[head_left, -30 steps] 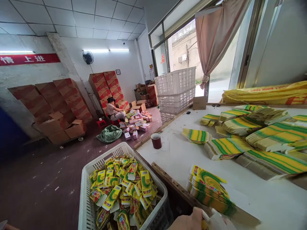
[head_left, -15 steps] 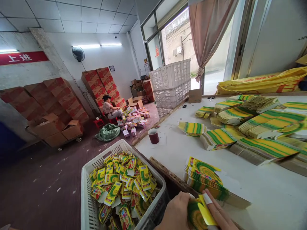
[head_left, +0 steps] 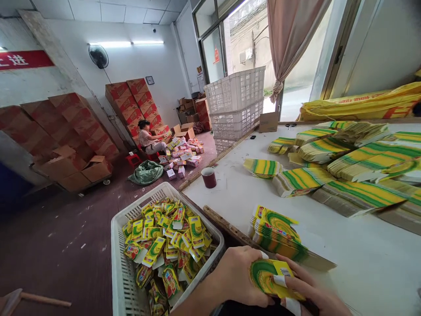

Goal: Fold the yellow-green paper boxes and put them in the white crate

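Observation:
Between both hands, low in the view by the table edge, is a small yellow and green carton [head_left: 268, 276] with a swirl print and a barcode. My left hand [head_left: 235, 276] grips its left side, thumb and fingers wrapped round it. My right hand [head_left: 309, 287] holds its right end, with white tape on the fingertips pressing on the face. Just beyond the hands, a stack of flat matching cartons [head_left: 278, 232] lies on the white table [head_left: 230, 206]. To the left, a white plastic crate [head_left: 120, 263] is filled with folded cartons [head_left: 171, 245].
Bundles of flat cartons [head_left: 358, 193] cover the table's right side. A dark red mug [head_left: 209, 177] stands near its left edge. Stacked white crates [head_left: 235, 98] rise behind the table. A person [head_left: 149, 138] sits by a pile of pink boxes, near stacked brown boxes [head_left: 134, 105].
The carton's yellow flap, raised before, now lies against the body. My hands have come slightly up in view with the carton, while the camera has tilted down a little.

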Available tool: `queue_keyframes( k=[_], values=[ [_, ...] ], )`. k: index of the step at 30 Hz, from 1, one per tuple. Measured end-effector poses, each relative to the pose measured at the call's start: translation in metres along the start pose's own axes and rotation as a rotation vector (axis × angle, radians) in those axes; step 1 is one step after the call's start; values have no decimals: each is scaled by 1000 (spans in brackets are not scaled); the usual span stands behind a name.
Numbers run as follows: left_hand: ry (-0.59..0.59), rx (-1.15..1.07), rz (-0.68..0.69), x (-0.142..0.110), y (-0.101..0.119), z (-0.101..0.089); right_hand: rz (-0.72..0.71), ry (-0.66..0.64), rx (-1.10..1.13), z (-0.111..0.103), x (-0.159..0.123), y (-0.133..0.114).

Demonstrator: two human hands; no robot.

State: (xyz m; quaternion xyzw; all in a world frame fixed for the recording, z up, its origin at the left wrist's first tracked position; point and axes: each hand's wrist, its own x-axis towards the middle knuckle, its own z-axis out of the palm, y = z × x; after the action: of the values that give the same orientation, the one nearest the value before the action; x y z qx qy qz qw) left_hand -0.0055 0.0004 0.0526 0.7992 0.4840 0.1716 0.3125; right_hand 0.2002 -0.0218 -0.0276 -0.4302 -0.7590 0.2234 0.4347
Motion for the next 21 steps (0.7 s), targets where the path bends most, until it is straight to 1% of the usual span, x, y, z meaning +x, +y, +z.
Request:
queue_keyframes(
  k=[2,4,6,8,9,10,11,12,13,14,16,17,19,21],
  values=[
    [33,25,11,-1,2,2,74,39,-6,10,0,-6],
    [57,37,6,-6,0,0,104,72,-11,21,1,-15],
    [70,18,-19,-13,-6,-8,82,80,-18,27,7,-21],
    [127,5,-107,-22,-18,-24,69,95,-54,23,15,-19],
    [190,26,-180,-26,-27,-34,77,112,-90,18,20,-13],
    [280,85,-264,-31,-37,-43,88,151,-144,11,25,-4],
    [384,167,-343,-35,-47,-52,115,184,-214,4,30,7],
    [462,249,-414,-39,-57,-59,144,219,-290,-3,35,19],
    [527,305,-482,-42,-66,-64,194,257,-377,-8,38,31],
    [563,322,-518,-44,-73,-65,233,306,-467,-10,40,42],
    [550,256,-512,-45,-80,-60,215,246,-545,-9,41,60],
    [507,189,-470,-44,-79,-54,204,222,-562,-7,40,65],
    [389,53,-353,-39,-71,-39,191,199,-570,-2,37,70],
    [284,-36,-254,-32,-57,-26,197,230,-583,1,36,67]
  ],
)
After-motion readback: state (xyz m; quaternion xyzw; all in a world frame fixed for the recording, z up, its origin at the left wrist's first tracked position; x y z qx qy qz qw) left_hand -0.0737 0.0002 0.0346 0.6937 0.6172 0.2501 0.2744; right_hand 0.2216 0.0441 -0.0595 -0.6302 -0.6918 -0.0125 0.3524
